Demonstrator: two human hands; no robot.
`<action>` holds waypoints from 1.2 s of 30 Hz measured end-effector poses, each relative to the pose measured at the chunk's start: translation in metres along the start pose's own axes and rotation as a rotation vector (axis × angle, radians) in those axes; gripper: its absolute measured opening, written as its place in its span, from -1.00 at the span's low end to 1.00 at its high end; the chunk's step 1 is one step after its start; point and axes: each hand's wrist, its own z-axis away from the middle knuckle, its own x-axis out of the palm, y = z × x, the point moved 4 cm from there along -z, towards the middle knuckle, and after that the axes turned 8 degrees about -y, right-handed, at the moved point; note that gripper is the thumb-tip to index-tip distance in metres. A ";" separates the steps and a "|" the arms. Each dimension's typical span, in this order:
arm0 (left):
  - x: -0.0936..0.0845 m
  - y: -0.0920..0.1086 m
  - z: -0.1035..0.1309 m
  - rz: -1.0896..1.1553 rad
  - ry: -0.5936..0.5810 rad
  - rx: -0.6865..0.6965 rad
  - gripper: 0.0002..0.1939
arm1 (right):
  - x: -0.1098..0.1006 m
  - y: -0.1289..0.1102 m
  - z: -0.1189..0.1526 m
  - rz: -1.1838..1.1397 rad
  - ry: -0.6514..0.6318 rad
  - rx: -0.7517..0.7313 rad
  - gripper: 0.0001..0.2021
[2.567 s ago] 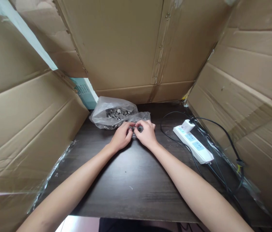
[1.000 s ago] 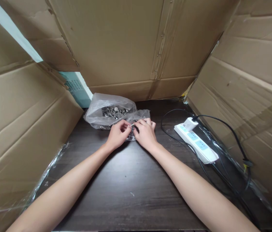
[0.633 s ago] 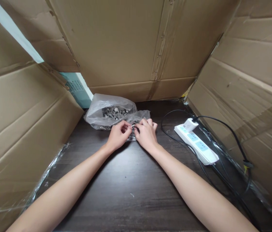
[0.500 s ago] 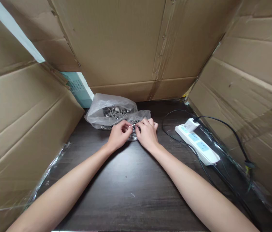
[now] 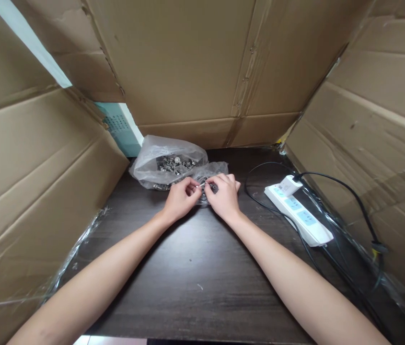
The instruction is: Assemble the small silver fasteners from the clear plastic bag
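My left hand [image 5: 183,197] pinches one end of a small, thin, shiny metal piece [image 5: 201,185]. Fingers of my right hand [image 5: 224,194] close round its other end, so the piece spans the narrow gap between both hands. Its exact shape is too small to tell. Behind my left hand lies an open translucent plastic bag [image 5: 148,160] with several small metal parts [image 5: 177,164] inside. A smaller clear bag [image 5: 216,167] with metal parts sits under and behind my fingers, partly hidden by them.
A white power strip [image 5: 301,215] with a plugged-in white adapter [image 5: 289,186] lies right of my hands. A black cable [image 5: 346,189] loops beside it. Cardboard walls [image 5: 188,62] enclose the dark table [image 5: 184,287] at the back and both sides.
The whole view has shifted slightly, so the scene sits a little further right. Both hands stay close together over the small bag, and the thin metal piece between them shows more clearly.
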 end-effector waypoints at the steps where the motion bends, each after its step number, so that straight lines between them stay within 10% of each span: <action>1: 0.000 0.000 0.000 -0.002 -0.003 0.002 -0.87 | -0.001 -0.001 0.000 -0.009 0.009 -0.011 -0.90; 36: 0.000 0.002 0.002 -0.041 -0.010 0.052 -0.88 | -0.003 -0.002 0.001 -0.213 0.011 -0.170 -0.79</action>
